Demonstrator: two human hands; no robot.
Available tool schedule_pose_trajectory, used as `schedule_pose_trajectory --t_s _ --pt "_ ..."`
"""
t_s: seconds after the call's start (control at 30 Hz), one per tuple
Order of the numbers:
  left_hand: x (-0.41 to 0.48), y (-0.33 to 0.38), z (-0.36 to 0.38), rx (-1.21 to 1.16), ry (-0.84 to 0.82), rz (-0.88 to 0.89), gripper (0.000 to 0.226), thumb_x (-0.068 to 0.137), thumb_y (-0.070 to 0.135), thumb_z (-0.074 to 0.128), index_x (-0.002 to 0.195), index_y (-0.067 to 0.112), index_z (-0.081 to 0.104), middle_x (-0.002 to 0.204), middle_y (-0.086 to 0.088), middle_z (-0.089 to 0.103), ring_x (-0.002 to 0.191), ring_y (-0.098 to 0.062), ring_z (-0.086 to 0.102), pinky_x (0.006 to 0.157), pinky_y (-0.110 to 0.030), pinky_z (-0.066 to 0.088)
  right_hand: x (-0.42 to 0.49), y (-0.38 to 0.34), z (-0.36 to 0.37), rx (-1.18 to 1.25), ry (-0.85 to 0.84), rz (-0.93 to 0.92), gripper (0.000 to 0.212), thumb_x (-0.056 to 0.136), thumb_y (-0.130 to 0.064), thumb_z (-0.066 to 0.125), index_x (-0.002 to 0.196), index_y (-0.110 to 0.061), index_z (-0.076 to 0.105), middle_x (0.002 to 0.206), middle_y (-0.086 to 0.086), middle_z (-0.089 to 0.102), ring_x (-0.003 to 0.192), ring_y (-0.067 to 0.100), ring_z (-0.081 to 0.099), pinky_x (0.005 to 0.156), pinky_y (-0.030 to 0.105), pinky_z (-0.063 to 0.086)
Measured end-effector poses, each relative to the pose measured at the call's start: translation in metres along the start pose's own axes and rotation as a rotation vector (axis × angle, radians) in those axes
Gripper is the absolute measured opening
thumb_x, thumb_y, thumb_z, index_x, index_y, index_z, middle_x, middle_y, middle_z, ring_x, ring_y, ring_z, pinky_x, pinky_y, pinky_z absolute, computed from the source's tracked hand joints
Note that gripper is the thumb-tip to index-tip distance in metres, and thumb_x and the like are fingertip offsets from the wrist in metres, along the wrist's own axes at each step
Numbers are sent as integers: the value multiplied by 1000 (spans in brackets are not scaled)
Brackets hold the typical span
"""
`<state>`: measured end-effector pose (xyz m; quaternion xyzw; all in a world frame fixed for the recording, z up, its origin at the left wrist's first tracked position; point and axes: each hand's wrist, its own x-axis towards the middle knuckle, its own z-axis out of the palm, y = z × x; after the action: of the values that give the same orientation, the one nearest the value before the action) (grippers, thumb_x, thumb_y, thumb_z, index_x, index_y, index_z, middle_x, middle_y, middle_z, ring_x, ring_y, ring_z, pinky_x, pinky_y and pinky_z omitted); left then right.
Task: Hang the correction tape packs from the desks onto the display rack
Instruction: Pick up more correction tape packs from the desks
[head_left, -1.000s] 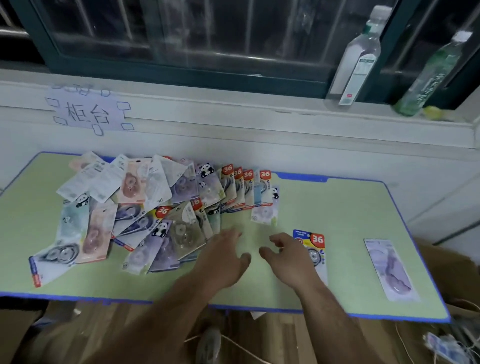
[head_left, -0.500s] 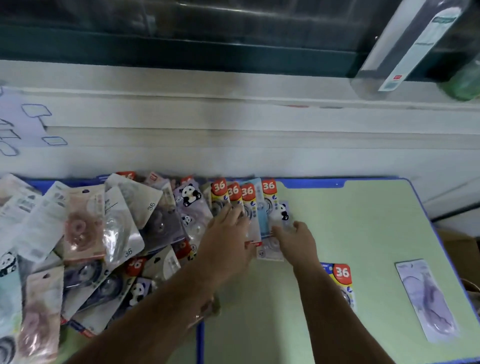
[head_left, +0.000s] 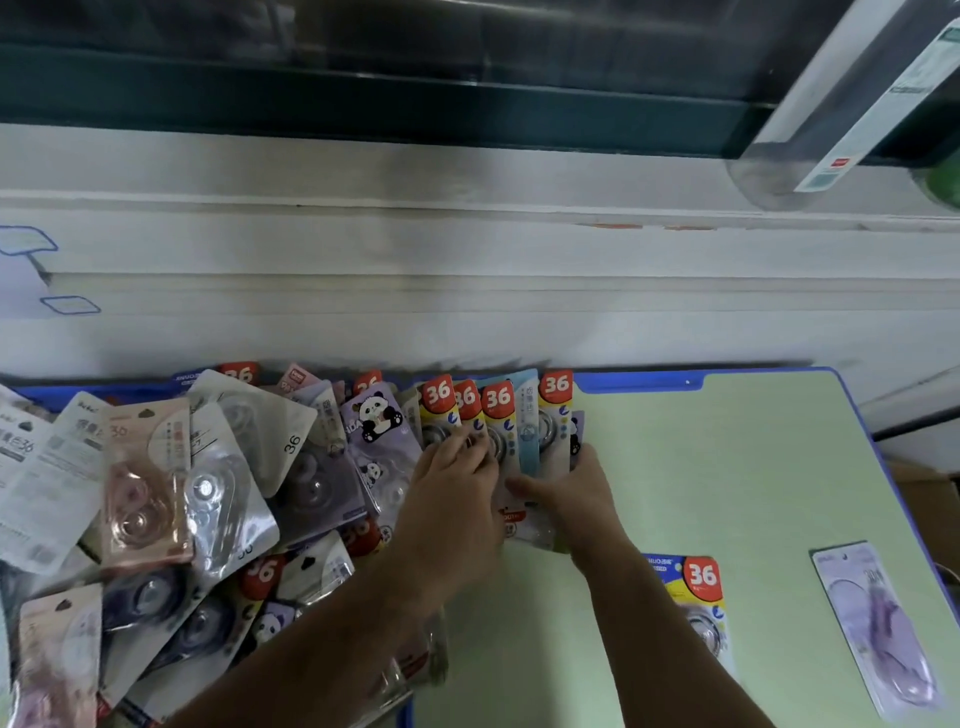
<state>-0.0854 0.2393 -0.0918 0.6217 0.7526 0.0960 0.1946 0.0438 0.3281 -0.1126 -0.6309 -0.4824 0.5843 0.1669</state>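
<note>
A fanned row of correction tape packs with red "36" badges lies at the back of the green desk. My left hand rests on the left part of the row, fingers laid over the packs. My right hand holds the row's right lower edge, thumb on top and pointing left, fingers along the right side. A big loose pile of packs covers the desk to the left. Two single packs lie to the right: a yellow one and a pale purple one. No display rack is in view.
A white sill and wall run behind the desk, with a dark window frame above. A clear plastic bottle stands on the sill at the upper right. The desk's blue rim ends at the right; a cardboard box edge shows beyond it.
The view has closed in on the desk. Both hands went from the bare front of the desk up to the fanned row, and the right hand now grips its edge.
</note>
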Motion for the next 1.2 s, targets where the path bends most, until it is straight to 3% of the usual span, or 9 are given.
schedule_pose_trajectory --t_s 0.17,0.33,0.43,0.53,0.7,0.83,1.0,1.1,1.2 --pt "-6 10 -1 -39 -4 -7 56 101 31 43 156 21 37 166 8 30 157 -14 1 128 -46 -4 -6 11 -8 24 28 -39 59 68 -3 90 112 -17 53 107 6 70 93 21 74 71 39 65" --pt "-13 25 7 -155 95 51 50 101 26 41 150 21 49 159 11 42 155 -8 12 128 -42 -3 -23 18 -33 91 73 -47 58 72 -3 88 116 -14 52 110 7 69 91 23 74 67 35 64" --pt "-14 38 14 -247 238 122 44 97 24 39 125 17 71 137 6 64 145 -12 36 123 -53 25 -38 18 -53 135 112 -53 54 74 -1 85 114 -17 53 108 5 69 89 25 75 65 36 65" --pt "-16 55 14 -412 484 146 22 90 4 62 105 13 76 117 -1 72 126 -12 53 105 -38 48 -55 19 -70 194 125 -81 52 71 -1 86 110 -19 56 105 8 72 84 28 77 71 51 65" --pt "-25 82 4 -604 527 -76 77 78 6 83 146 19 50 156 -1 39 141 -11 38 110 -6 26 -84 22 -101 347 167 -144 45 75 4 84 108 -5 55 101 19 74 83 40 76 70 66 60" --pt "-37 95 0 -609 395 -184 75 76 18 85 144 16 52 144 11 39 128 0 39 100 -3 23 -101 32 -111 329 179 -146 48 62 -7 86 100 -2 56 92 21 74 82 49 72 69 70 57" --pt "-56 88 26 -535 310 -331 61 69 41 61 128 26 58 130 -2 54 122 -25 55 102 -42 50 -113 60 -109 404 276 -79 46 57 -11 85 90 -5 54 74 14 66 59 30 64 63 52 56" --pt "-68 87 43 -431 328 -380 59 78 42 62 130 15 60 134 -13 54 126 -33 51 105 -45 47 -116 76 -109 511 302 -47 35 69 10 78 88 -5 53 66 11 64 60 29 61 62 46 52" --pt "-79 99 45 -475 294 -413 63 81 58 59 131 18 59 131 -9 60 119 -28 56 100 -48 51 -120 81 -113 556 306 -26 33 73 12 77 88 -6 53 68 10 66 60 29 63 65 46 53"
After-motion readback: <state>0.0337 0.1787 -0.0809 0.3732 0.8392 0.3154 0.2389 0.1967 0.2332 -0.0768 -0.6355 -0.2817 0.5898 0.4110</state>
